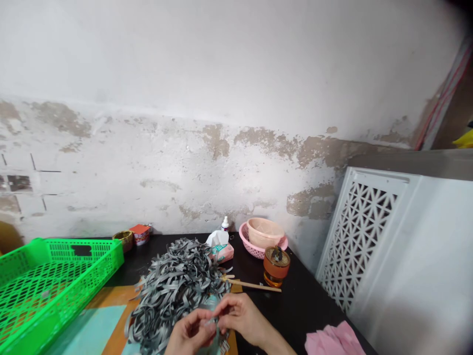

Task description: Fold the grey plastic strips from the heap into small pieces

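Close together at the bottom middle, my left hand (192,333) and my right hand (242,318) have their fingertips pinched around a small grey strip (214,321). Most of that strip is covered by the fingers, so its exact shape is unclear. A large tangled heap of grey flat strips (177,286) lies just beyond and left of my hands. Under my right hand, beside the heap, several short strip ends (224,345) show at the bottom edge. A thin wooden stick (258,285) lies past my right fingers.
At left stands a green plastic crate (70,291). Along the back of the black table (251,270) are a tissue pack (222,251), a white bottle (225,224), pink baskets (266,232) and an amber jar (276,268). Pink cloth (334,340) lies front right, near a white latticed panel (364,236).
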The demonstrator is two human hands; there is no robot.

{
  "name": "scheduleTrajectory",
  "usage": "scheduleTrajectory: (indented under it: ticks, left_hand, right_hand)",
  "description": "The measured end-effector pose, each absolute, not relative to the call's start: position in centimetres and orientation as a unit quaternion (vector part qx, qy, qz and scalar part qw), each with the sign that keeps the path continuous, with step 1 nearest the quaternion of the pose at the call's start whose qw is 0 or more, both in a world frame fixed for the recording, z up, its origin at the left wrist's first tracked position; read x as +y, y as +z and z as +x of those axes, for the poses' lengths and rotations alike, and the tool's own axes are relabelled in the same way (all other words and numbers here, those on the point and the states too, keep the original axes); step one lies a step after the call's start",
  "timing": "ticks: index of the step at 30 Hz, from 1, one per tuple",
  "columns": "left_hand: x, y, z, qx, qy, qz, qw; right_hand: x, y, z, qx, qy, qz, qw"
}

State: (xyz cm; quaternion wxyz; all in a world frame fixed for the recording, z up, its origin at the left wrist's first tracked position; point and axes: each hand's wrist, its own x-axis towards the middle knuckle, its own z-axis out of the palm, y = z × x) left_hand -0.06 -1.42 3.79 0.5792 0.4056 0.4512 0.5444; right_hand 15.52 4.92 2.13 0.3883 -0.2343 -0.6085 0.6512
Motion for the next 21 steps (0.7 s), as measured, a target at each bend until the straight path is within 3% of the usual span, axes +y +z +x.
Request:
scheduleTrajectory:
  ticks: [10,21]
  left_hand:
    - [-1.75,4.42,0.31,0.434,0.567,0.399,0.576]
    - [-1.88,4.20,0.40,0.435,0.561,0.365,0.602]
  right_hand:
    - [4.59,2.48,15.26,-0.571,0.658,-0.257,0.419]
    - [4.83,2.15,16.13,-0.604,0.674,-0.213,0.367]
